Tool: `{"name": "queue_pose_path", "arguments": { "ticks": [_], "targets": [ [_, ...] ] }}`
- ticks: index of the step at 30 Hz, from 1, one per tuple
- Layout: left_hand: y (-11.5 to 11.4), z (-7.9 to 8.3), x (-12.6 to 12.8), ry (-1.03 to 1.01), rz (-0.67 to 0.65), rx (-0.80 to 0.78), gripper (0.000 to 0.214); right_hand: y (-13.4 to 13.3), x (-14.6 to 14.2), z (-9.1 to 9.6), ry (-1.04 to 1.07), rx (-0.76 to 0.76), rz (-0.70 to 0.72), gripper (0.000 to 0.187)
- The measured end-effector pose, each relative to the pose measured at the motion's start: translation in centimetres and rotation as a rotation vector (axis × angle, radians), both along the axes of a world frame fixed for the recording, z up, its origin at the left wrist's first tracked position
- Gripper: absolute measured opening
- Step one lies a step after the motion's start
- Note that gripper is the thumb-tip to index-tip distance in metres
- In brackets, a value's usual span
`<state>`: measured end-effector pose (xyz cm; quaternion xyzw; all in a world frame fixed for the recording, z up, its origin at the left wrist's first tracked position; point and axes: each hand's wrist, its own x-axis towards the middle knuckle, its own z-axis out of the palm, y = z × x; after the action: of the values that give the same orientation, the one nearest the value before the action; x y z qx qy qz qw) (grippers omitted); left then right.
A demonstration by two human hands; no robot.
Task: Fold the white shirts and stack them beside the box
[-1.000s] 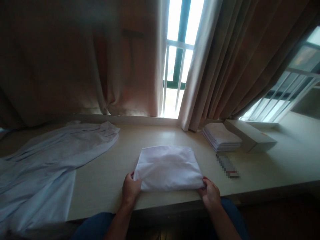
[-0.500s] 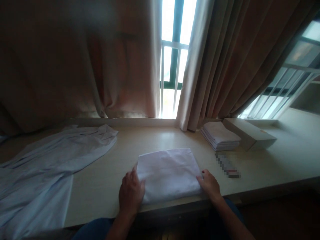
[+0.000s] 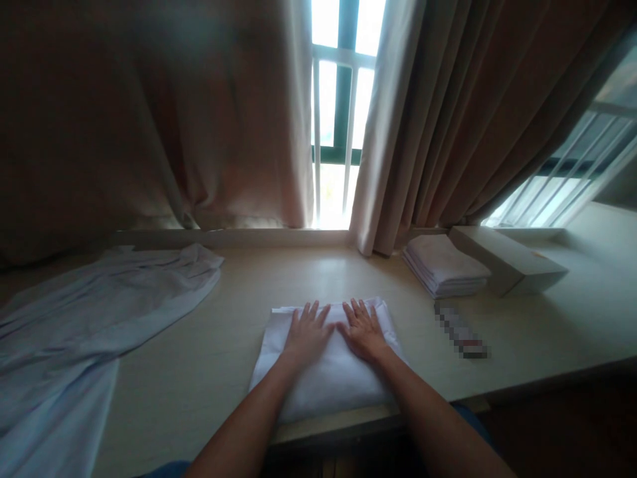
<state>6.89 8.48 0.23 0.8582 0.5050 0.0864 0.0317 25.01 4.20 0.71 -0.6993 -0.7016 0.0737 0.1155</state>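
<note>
A folded white cloth [image 3: 328, 388] lies flat near the front edge of the table, right before me. My left hand [image 3: 308, 332] rests palm down on its far left half, fingers spread. Beside it, my right hand [image 3: 362, 330] is laid flat on the far right half, its fingers apart too. The two thumbs almost meet in the middle. Neither hand grips anything. The cloth's far edge shows just beyond the fingertips.
Loose, crumpled white cloth [image 3: 99, 312] spreads over the table's left side. At the back right sit a stack of folded white cloths [image 3: 448, 265] and a pale box [image 3: 512, 262]. A blurred-out oblong object [image 3: 460, 332] lies in front of them. Curtains [image 3: 398, 133] hang behind.
Both hands have moved from the folded cloth's left and right sides onto its top, and now lie flat near its far edge. The view has shifted slightly.
</note>
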Motion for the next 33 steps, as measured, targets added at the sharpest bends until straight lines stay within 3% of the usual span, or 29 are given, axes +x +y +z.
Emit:
{"name": "queue_pose_path", "arguments": {
  "ticks": [4,10,14,16,18,21,24,29,33],
  "targets": [
    [-0.1,-0.6,0.1,-0.033,0.001,0.019,0.060,-0.4,0.1,-1.3,0.042,0.060,-0.039,0.067],
    [-0.1,-0.4,-0.1,-0.067,0.009,0.035,0.062,-0.2,0.6,-1.1,0.097,0.184,-0.090,0.061],
    [-0.2,0.1,-0.1,-0.086,0.033,0.087,0.061,-0.4,3.8,-0.5,0.141,0.323,-0.390,0.056],
    [-0.9,0.7,0.4,-0.095,0.079,0.133,0.060,-0.7,6.0,0.0,0.205,0.249,-0.554,0.062],
    [-2.4,1.4,0.9,-0.095,0.131,0.168,0.059,-0.9,7.9,0.3,0.270,0.129,-0.621,0.063],
    [-5.7,1.8,1.0,-0.068,0.177,0.178,0.061,-1.2,9.3,0.2,0.314,0.041,-0.590,0.052],
    [-8.0,1.4,-0.8,-0.009,0.219,0.121,0.067,-1.6,9.3,-0.4,0.336,0.012,-0.574,0.038],
    [-7.1,0.0,-5.7,0.026,0.302,-0.081,0.072,-2.2,9.2,-0.9,0.373,0.032,-0.565,0.034],
    [-6.2,-0.4,-6.9,0.016,0.312,-0.068,0.073,-2.6,9.5,-0.7,0.399,0.069,-0.563,0.034]
  ]
}}
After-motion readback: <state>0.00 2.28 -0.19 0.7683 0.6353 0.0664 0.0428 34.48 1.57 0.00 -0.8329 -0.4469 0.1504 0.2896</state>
